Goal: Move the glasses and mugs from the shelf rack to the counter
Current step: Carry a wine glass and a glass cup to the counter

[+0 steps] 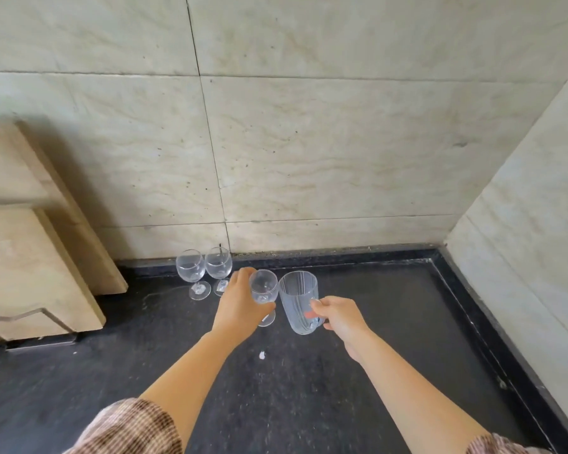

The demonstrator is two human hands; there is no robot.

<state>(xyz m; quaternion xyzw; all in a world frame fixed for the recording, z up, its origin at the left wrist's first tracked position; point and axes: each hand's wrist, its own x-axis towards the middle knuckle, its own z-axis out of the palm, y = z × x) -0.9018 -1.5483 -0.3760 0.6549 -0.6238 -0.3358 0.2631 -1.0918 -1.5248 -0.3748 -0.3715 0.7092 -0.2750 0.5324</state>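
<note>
At far left, a beige stone shelf with two tiers, standing on the dark counter. Just right of it, close to the far wall, two wine glasses upright and side by side: first glass and second glass, bowls almost touching.

Next, the left hand, fingers curled round the bowl of a third glass, upright; foot low at the counter, contact not clear. Just beside it on the right, one clear mug with fine white lines, upright, pinched at the handle by the right hand; impossible to tell whether the base touches the counter.

In total: three wine glasses, one mug.

Counter black and speckled, with a small white speck between the forearms. Pale stone tiles on the far wall and on the right wall. Checked sleeve at the near edge.
</note>
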